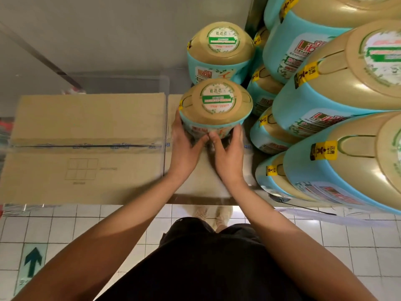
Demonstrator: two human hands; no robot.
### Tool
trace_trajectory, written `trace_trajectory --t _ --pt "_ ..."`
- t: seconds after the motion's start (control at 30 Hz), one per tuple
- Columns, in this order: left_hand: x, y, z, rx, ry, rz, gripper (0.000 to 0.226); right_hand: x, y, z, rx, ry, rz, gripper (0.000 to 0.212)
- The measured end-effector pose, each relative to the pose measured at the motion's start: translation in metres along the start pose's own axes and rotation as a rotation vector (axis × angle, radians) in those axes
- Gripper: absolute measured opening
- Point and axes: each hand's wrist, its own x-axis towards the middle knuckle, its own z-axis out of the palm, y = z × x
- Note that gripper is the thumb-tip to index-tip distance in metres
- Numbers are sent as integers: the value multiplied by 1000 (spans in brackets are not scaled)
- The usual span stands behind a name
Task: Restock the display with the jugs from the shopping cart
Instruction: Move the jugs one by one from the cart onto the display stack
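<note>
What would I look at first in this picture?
Your eye goes to the middle, where the left hand and right hand grip a blue jug with a tan lid. A second jug just like it stands right behind, and a stack of jugs lying on their sides fills the right side. A wide cardboard box lies to the left.

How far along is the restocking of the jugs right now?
Done: the back jug stands near the wall, and the stacked jugs fill the right side. In hand: the left hand and the right hand both grip the front jug, just ahead of the back jug. Left: unclear, because the shopping cart is not in view.
</note>
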Motion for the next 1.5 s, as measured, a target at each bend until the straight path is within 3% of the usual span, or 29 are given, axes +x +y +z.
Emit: trace_trajectory --t 0.23,0.57,0.67,0.8,0.93,1.0,1.2,1.5 --pt "27 8 7 35 -19 16 102 21 -2 18 21 157 4 55" --pt "42 5 1 -31 -66 -6 108 30 1 20 25 130 30 54" --pt "46 7 -8 -147 -171 -39 104 26 -1 17 1 137 38 53" --pt "33 10 -24 -65 -194 -128 88 -2 -4 10 44 190 57 43" --pt "-4 14 -47 0 -177 -241 34 -46 -6 -5 53 86 70 31" --pt "-32 11 -60 25 -201 -243 19 -71 -8 -15 76 20 93 24" --pt "-144 -6 -100 -30 -149 -262 13 -155 3 -54 90 -173 82 21" --pt "-357 -34 -162 -113 190 -381 17 -279 32 -90 41 -507 115 20"
